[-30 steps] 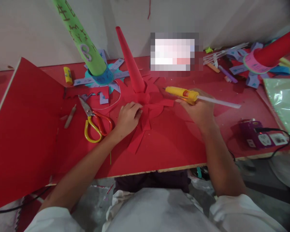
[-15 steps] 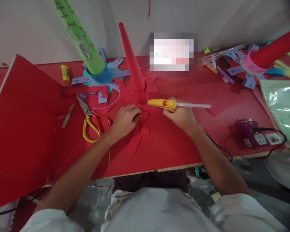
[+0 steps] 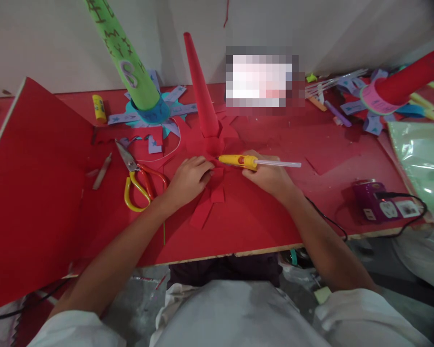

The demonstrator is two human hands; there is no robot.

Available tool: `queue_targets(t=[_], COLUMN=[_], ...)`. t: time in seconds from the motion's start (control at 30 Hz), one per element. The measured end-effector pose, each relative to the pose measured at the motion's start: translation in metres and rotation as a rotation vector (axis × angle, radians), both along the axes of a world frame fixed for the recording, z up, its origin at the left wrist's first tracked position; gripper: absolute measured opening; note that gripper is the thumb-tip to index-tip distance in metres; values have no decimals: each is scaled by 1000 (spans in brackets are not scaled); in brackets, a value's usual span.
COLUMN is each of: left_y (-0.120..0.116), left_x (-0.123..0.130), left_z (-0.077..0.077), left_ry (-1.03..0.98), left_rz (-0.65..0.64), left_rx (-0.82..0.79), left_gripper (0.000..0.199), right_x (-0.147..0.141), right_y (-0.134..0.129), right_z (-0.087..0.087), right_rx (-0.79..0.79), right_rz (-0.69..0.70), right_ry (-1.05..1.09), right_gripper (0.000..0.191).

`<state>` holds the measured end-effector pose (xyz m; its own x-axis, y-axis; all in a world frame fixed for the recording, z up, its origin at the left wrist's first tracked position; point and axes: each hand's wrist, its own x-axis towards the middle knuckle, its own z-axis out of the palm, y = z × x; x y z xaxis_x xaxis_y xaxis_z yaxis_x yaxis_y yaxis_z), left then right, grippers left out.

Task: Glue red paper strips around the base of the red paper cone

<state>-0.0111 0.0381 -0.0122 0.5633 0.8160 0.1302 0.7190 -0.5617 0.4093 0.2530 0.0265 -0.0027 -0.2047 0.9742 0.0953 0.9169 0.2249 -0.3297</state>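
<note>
My right hand point(image 3: 265, 176) is closed around a yellow hot glue gun point(image 3: 237, 161), with a clear glue stick point(image 3: 279, 164) poking out of its back. The nozzle points left, just below the base of a tall red paper cone point(image 3: 203, 91). The cone stands on a red paper base point(image 3: 193, 137) with strips fanning out. My left hand point(image 3: 191, 180) has its fingers curled at one red paper strip point(image 3: 217, 185) in front of the cone. Its fingertips appear to pinch the strip's edge, partly hidden.
Scissors point(image 3: 137, 180) and a glue stick tube point(image 3: 99, 109) lie to the left, near a green paper tube point(image 3: 130, 67). A red board point(image 3: 32, 193) stands far left. At right are a purple power adapter point(image 3: 374, 201) with a cable and a green plastic packet point(image 3: 419, 159).
The glue gun has shifted slightly left and down, its nozzle now lower beneath the cone's base. My left hand stays at the paper strip.
</note>
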Motion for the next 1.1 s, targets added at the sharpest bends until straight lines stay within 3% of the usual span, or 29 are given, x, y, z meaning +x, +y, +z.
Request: queue_targets(t=[0.47, 0.77, 1.1], left_y=[1, 1, 1], left_x=[1, 1, 0], left_z=[0, -1, -4], left_ry=[12, 14, -9], left_rz=[2, -2, -8], left_rx=[17, 28, 49], left_gripper=[21, 19, 17], right_x=[-6, -11, -6], right_y=[2, -1, 0], right_z=[-2, 7, -1], right_rx=[-32, -86, -28], right_rz=[39, 35, 38], right_ry=[-14, -150, -149], right_gripper=[33, 41, 37])
